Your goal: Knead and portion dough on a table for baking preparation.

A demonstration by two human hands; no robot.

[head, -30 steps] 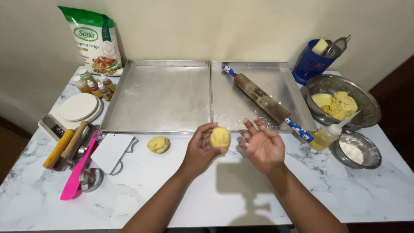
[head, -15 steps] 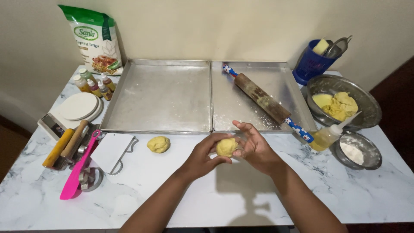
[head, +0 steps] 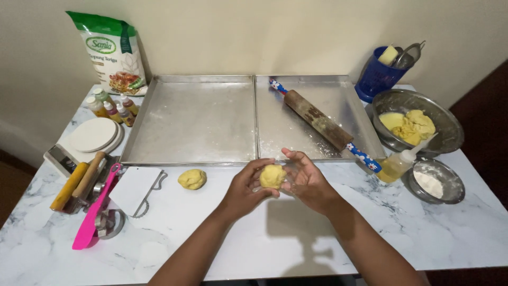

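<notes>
**A:** so what's going on at the bottom middle of the frame? looks like both hands are on something

**B:** yeah, a yellow dough ball (head: 272,176) sits between them just above the marble table (head: 254,238). left hand (head: 248,186) is curled round its left side, fingers gripping it. right hand (head: 306,177) is cupped against the right side, fingers loosely spread, palm touching the dough

**A:** and the other lump?

**B:** second dough ball (head: 192,179) lies on the table, left of the hands, well apart from them. just left of that there's a white scraper card (head: 133,186), and further left a pink spatula (head: 95,209) near the lower left

**A:** what's behind?

**B:** two metal baking trays (head: 196,122) side by side across the middle. a wooden rolling pin (head: 320,121) lies diagonally in the right one. right edge has a small bowl of flour (head: 435,181), an oil bottle (head: 398,165) and a steel bowl with more dough (head: 415,126). upper left corner, a flour bag (head: 112,53) leaning on the wall
</notes>
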